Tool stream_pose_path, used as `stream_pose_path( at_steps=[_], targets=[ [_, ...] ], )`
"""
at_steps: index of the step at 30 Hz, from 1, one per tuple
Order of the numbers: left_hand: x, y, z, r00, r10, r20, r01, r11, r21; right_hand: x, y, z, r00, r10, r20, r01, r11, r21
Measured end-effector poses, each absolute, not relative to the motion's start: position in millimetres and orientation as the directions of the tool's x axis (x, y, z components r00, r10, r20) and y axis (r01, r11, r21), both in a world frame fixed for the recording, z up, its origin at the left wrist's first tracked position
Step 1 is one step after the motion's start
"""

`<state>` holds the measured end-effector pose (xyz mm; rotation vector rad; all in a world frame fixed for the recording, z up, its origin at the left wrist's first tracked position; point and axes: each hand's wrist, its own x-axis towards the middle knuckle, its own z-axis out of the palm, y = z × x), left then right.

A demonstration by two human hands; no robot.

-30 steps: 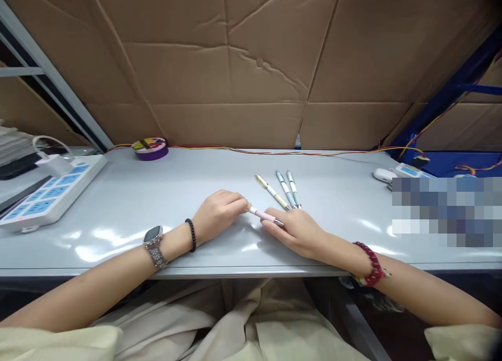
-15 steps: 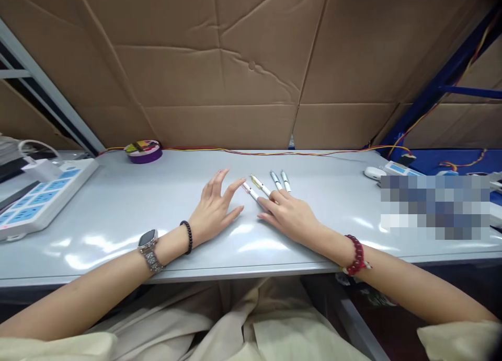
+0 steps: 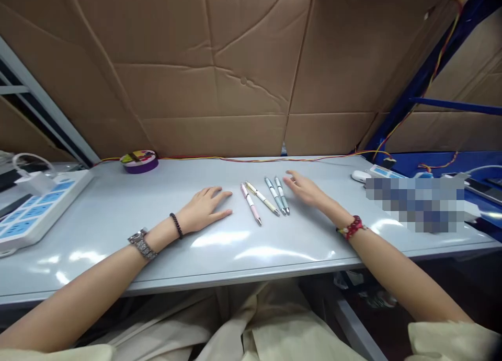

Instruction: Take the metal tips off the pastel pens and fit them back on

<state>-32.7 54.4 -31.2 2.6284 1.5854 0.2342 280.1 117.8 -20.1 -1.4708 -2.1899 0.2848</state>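
Several pens lie side by side on the pale grey table, tips toward me. Leftmost is a pink and white pen, then a yellow and white pen. Two blue-green and white pens, a left one and a right one, lie close together. My left hand rests palm down to the left of the pink pen, fingers apart and holding nothing. Just right of the blue-green pens is my right hand, empty, its fingers stretched out and not gripping any pen.
A purple-edged roll of tape sits at the back left. White power strips stand at the left and the right, near a white mouse-like object. A thin red-yellow cable runs along the cardboard wall.
My right hand has moved off the pens to their right, uncovering them. My left hand has drawn back leftward and flattened on the table. The view has shifted slightly.
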Motion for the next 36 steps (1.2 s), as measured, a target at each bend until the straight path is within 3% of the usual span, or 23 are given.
stream_pose_path(
  at_steps=[3,6,10,13,22,28,36],
  targets=[
    [-27,51,-31,0.464,0.873,0.151,0.867,-0.483,0.123,244,87,-30,-0.431,0.864,0.261,0.77,0.502,-0.393],
    [-20,46,-29,0.537,0.815,0.218,0.817,-0.567,0.107,215,61,-35,-0.687,0.676,0.267,0.649,0.736,-0.195],
    [-10,40,-27,0.641,0.745,0.184,0.725,-0.667,0.174,209,57,-34,-0.843,0.479,0.246,0.425,0.872,-0.244],
    [-5,35,-28,0.632,0.765,0.123,0.722,-0.639,0.264,214,66,-34,-0.851,0.468,0.24,0.387,0.866,-0.316],
    [2,74,-39,0.418,0.902,0.107,0.885,-0.431,0.174,191,107,-42,-0.835,0.484,0.262,0.415,0.866,-0.278],
    [-8,101,-42,0.215,0.971,0.101,0.957,-0.23,0.178,154,146,-46,-0.862,0.423,0.278,0.349,0.895,-0.278],
    [2,75,-41,0.125,0.99,0.072,0.971,-0.137,0.198,158,135,-44,-0.896,0.349,0.275,0.287,0.927,-0.243]
  ],
)
